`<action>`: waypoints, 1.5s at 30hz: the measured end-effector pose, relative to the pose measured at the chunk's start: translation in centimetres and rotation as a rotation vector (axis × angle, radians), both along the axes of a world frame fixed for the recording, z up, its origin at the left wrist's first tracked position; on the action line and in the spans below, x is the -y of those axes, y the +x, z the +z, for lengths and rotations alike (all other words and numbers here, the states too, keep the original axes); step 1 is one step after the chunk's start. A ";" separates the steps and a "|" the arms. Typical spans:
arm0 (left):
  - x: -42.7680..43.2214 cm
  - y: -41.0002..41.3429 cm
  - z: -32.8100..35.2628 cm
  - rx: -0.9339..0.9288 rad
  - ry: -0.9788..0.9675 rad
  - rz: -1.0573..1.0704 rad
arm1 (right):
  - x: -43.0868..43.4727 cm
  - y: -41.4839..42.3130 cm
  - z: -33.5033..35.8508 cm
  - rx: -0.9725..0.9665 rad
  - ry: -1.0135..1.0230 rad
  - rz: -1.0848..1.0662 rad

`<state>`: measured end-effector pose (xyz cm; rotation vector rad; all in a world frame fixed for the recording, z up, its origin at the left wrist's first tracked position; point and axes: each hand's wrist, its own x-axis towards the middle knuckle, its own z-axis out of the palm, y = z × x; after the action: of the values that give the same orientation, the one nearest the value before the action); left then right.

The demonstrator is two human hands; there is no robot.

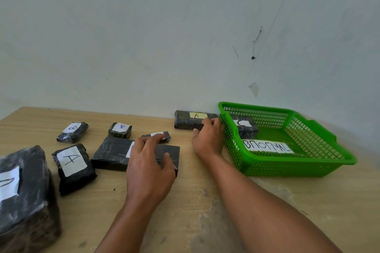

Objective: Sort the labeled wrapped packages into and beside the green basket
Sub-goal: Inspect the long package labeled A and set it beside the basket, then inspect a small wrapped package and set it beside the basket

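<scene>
Wooden worktop (195, 201) against a pale wall (144, 47): the right hand (207, 137) curls its fingers over the near end of a yellow-labelled A package (188, 121), which lies along the wall just left of the green basket (298, 167). The left hand (148, 158) grasps a flat black package (112, 153), fingers across its top, thumb on its near edge. Right of the right hand, inside the basket, sit a C package (245, 128) and a paper sign (267, 146). Left of the left hand lie a B package (72, 131) and a small A package (120, 130).
</scene>
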<state>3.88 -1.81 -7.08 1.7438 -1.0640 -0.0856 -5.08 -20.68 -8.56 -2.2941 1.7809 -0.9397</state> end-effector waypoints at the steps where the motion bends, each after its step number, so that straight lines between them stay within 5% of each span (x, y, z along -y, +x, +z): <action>1: 0.0 0.0 0.0 0.000 0.001 0.002 | 0.0 0.1 0.1 0.000 0.000 -0.009; 15: -0.4 1.1 0.4 -0.080 -0.016 0.085 | -0.7 0.0 0.4 -0.001 0.009 0.040; 23: -0.4 1.2 0.5 -0.076 -0.007 0.135 | -1.5 2.5 2.8 0.258 0.403 0.391; 31: -0.3 1.3 0.3 -0.098 -0.013 0.150 | -2.1 4.8 4.6 -0.010 0.556 0.620; 37: -0.3 1.3 0.3 -0.096 -0.003 0.144 | -2.7 4.6 5.1 -0.080 0.461 0.580; 45: -0.6 -0.5 1.4 -0.390 -0.107 -0.015 | -8.9 -2.1 6.3 0.206 0.273 0.482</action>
<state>3.41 -1.19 -5.66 1.5424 -0.7801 -0.3563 -7.15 -11.82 -2.30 -2.2021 1.1180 -0.7558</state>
